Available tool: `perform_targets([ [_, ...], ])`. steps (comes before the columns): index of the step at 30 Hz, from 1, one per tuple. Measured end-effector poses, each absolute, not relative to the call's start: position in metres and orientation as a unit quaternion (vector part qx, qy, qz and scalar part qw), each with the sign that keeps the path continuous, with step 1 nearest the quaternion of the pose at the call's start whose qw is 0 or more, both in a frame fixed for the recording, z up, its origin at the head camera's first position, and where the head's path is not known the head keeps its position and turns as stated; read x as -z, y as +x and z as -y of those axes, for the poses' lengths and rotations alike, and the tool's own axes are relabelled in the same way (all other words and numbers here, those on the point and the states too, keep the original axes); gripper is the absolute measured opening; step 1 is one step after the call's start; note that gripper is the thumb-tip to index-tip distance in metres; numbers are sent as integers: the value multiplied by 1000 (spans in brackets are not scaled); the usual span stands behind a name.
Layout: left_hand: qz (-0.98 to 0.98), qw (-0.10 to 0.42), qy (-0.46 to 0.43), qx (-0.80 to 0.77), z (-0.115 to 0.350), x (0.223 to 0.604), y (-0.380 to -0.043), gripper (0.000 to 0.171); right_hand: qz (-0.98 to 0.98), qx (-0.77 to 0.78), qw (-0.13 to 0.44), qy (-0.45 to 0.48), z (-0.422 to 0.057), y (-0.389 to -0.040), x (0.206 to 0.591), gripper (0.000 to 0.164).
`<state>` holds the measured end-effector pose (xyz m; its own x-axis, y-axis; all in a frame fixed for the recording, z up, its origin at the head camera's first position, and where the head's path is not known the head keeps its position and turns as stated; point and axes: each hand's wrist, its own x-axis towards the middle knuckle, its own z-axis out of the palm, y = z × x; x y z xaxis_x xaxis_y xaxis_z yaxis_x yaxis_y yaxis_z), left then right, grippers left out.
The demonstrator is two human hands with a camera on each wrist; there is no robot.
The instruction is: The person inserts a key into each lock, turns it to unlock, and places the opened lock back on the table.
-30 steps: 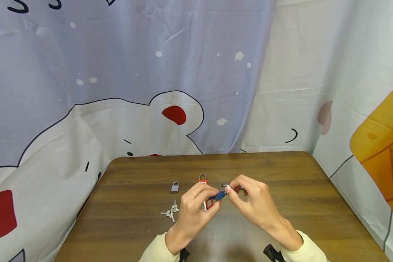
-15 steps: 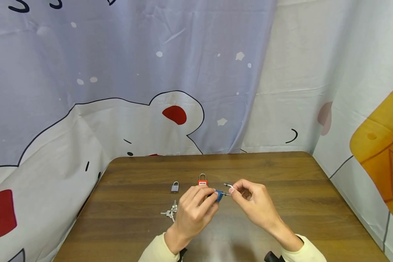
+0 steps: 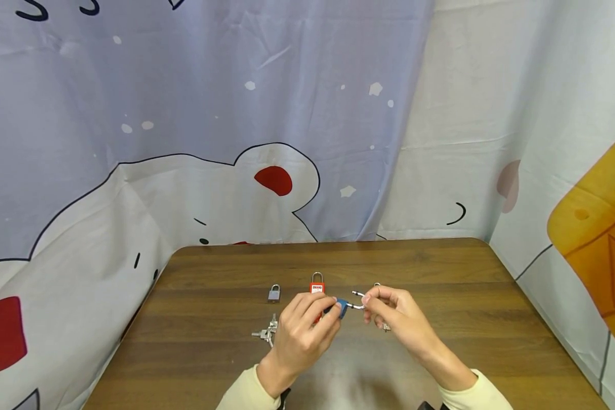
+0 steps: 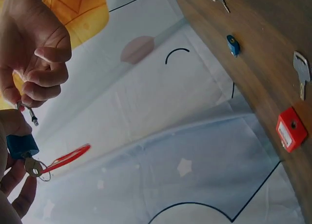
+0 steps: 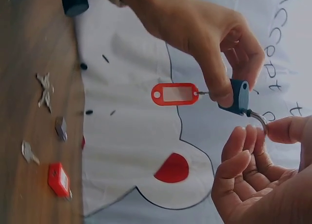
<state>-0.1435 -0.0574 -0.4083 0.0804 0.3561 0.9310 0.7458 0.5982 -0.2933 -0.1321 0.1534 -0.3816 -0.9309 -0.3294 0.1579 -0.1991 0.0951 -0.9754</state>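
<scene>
In the head view my left hand (image 3: 304,327) grips a blue padlock (image 3: 342,308) by its body. From the padlock's underside a key (image 4: 33,166) sticks out, with a red key tag (image 4: 68,158) on its ring. The metal shackle (image 3: 357,307) has one leg in the body and its other end free. My right hand (image 3: 397,313) pinches the shackle's bend between thumb and fingertips, as the right wrist view shows; its other fingers (image 5: 239,138) are loosely curled. The left fingers partly cover the padlock body in the head view.
On the brown table (image 3: 210,376) lie a red padlock (image 3: 317,287), a small grey padlock (image 3: 274,294) and several keys (image 3: 266,333). The left wrist view shows another blue padlock (image 4: 233,46) and a single key (image 4: 302,72). A printed curtain (image 3: 195,102) hangs behind.
The left hand has turned the padlock, and the red tag has mostly gone behind it in the head view. The right hand has shifted slightly right, its grip on the shackle moving to the bend.
</scene>
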Motion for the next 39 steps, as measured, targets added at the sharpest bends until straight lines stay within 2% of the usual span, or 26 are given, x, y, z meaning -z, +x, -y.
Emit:
perform_targets([
  [3, 669, 588, -407, 202, 57, 410, -144, 7, -754, 628, -2, -194, -155, -131, 381, 13],
  [6, 682, 564, -387, 258, 58, 412, -145, 12, -781, 569, -96, -240, -158, -128, 382, 10],
  [10, 694, 542, -358, 311, 58, 414, -147, 22, -817, 443, -202, -309, -163, -124, 384, 39],
  [13, 700, 536, -343, 324, 59, 416, -148, 22, -838, 350, -242, -343, -168, -122, 385, 61],
  [15, 704, 531, -336, 330, 59, 417, -149, 21, -846, 294, -263, -358, -171, -121, 386, 65],
  [20, 720, 499, -318, 363, 60, 420, -150, 21, -843, 192, -320, -388, -178, -124, 391, 65],
  [24, 734, 435, -288, 435, 58, 423, -150, 21, -844, 147, -332, -394, -185, -126, 394, 67],
  [31, 744, 260, -151, 596, 48, 421, -149, 21, -858, 135, -320, -378, -201, -126, 399, 67],
  [39, 696, 153, -105, 693, 25, 424, -164, 20, -853, 131, -346, -367, -218, -125, 406, 64],
])
